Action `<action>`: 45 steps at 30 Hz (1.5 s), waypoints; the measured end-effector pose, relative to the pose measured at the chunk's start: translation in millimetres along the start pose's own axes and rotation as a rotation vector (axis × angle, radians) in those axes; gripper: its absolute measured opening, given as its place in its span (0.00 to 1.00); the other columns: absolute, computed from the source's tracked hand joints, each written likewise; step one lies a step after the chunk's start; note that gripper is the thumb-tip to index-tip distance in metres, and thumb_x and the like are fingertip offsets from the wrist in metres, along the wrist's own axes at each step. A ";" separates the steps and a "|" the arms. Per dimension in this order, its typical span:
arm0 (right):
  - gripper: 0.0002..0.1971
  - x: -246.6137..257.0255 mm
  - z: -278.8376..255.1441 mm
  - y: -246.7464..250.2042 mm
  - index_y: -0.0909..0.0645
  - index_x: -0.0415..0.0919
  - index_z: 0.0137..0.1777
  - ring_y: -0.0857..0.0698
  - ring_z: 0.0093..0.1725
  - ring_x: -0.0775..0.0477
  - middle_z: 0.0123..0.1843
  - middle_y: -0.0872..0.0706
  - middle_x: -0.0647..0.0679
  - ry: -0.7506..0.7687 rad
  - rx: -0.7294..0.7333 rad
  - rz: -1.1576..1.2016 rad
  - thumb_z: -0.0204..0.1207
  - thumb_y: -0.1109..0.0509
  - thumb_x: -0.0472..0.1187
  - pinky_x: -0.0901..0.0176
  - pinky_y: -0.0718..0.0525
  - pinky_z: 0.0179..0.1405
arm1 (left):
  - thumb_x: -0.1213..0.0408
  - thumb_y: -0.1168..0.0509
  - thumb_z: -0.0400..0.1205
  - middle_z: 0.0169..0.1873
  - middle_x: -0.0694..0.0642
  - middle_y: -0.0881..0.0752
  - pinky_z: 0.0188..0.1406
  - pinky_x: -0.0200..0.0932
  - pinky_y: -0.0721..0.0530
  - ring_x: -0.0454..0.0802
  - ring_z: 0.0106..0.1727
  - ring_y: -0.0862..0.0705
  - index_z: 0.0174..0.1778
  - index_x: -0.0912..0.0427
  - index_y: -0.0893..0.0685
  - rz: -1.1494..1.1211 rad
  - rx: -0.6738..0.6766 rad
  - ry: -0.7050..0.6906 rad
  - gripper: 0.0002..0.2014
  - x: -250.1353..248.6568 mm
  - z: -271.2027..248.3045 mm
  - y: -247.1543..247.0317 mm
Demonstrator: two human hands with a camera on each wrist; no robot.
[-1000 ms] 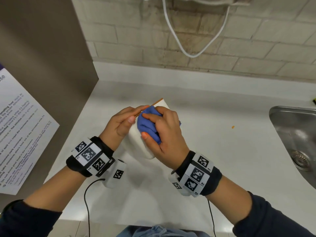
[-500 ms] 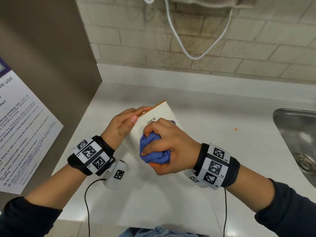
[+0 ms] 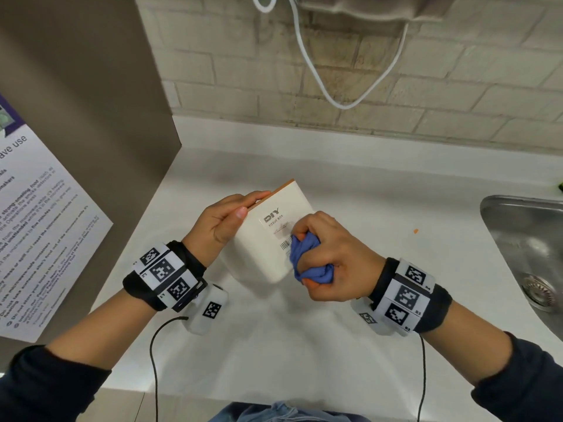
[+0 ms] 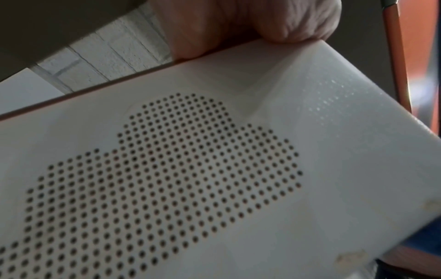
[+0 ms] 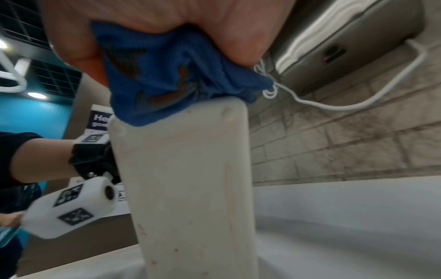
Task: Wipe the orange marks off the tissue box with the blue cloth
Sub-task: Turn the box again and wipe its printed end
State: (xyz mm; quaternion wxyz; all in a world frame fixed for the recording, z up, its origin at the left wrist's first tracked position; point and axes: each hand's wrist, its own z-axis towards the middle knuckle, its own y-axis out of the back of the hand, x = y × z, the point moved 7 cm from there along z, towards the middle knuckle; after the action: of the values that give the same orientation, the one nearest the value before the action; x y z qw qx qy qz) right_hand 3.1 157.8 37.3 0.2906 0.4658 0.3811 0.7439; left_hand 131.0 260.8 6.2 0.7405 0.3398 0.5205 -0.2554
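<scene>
- Left hand is gripping the tilted tissue box by its far-left edge.
- Right hand is fisting the blue cloth against the box's near-right corner, over the countertop.

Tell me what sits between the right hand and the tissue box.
The bunched blue cloth: the right hand grips it against the tissue box near its lower right edge. Head and right wrist views both show it.

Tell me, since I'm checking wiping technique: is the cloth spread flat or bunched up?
Bunched up: the right hand grips the cloth in a crumpled wad against the box.
</scene>
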 end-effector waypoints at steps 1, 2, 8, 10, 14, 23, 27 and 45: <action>0.03 -7.2 -5.3 0.3 0.14 0.43 0.31 0.24 0.50 0.41 0.49 0.25 0.45 0.008 -0.037 0.009 0.58 0.26 0.36 0.53 0.26 0.50 | 0.34 0.46 0.75 0.57 0.64 0.17 0.66 0.46 0.27 0.51 0.62 0.20 0.63 0.43 0.20 0.005 -0.001 0.000 0.26 0.0 -0.1 -0.1; 0.01 -14.7 -9.4 1.8 0.15 0.42 0.31 0.25 0.51 0.42 0.49 0.27 0.47 -0.019 -0.068 0.037 0.59 0.28 0.37 0.55 0.26 0.51 | 0.33 0.46 0.75 0.57 0.65 0.17 0.66 0.48 0.27 0.51 0.62 0.20 0.63 0.43 0.20 0.008 -0.002 -0.005 0.27 -1.1 0.0 -0.3; 0.09 -81.6 -40.7 5.5 0.25 0.37 0.25 0.24 0.43 0.49 0.44 0.30 0.43 -0.361 -0.243 0.099 0.63 0.35 0.40 0.60 0.24 0.39 | 0.31 0.45 0.72 0.56 0.64 0.17 0.64 0.50 0.26 0.53 0.60 0.20 0.63 0.43 0.20 0.007 0.020 -0.022 0.29 -2.4 -3.7 -3.4; 0.07 -91.1 -54.1 8.2 0.27 0.48 0.26 0.24 0.42 0.55 0.42 0.31 0.45 -0.450 -0.338 0.155 0.63 0.36 0.42 0.68 0.28 0.40 | 0.29 0.43 0.70 0.52 0.55 0.19 0.59 0.39 0.26 0.47 0.56 0.21 0.64 0.35 0.24 0.085 0.121 -0.034 0.28 -0.8 -8.4 -15.2; 0.09 -86.0 -70.4 12.8 0.24 0.41 0.26 0.26 0.46 0.52 0.42 0.31 0.51 -0.515 -0.481 0.180 0.62 0.39 0.44 0.75 0.32 0.42 | 0.29 0.43 0.70 0.58 0.41 0.26 0.64 0.25 0.36 0.33 0.62 0.31 0.74 0.36 0.43 0.410 0.437 -0.096 0.37 5.6 -25.7 -49.6; 0.07 -77.0 -125.1 -28.4 0.21 0.35 0.30 0.25 0.49 0.48 0.42 0.27 0.43 -0.794 -0.605 0.068 0.68 0.29 0.30 0.52 0.21 0.42 | 0.48 0.46 0.66 0.71 0.49 0.26 0.78 0.58 0.69 0.45 0.77 0.41 0.77 0.42 0.47 0.968 0.390 -0.103 0.39 45.6 -76.0 -60.5; 0.04 -96.5 -197.6 -12.0 0.16 0.35 0.37 0.23 0.48 0.33 0.50 0.23 0.35 -1.067 -0.707 -0.281 0.70 0.26 0.36 0.47 0.22 0.42 | 0.36 0.43 0.65 0.72 0.51 0.37 0.71 0.74 0.65 0.64 0.80 0.49 0.69 0.42 0.33 0.955 0.133 0.162 0.35 55.4 -87.6 -62.4; 0.11 -38.3 -484.8 -0.7 0.19 0.40 0.49 0.23 0.52 0.37 0.52 0.21 0.38 -1.172 -0.639 -0.357 0.73 0.31 0.46 0.40 0.22 0.52 | 0.70 0.21 0.63 0.73 0.63 0.35 0.72 0.45 0.40 0.55 0.75 0.37 0.53 0.58 0.17 0.599 0.008 0.215 0.23 15.9 -34.2 -121.4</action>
State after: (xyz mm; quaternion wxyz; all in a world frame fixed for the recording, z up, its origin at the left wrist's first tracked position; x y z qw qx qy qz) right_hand -425.0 -15.6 -115.0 0.6897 0.6127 -0.0059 0.3859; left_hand 26.9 209.1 -45.3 0.7223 0.5059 0.4715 0.0096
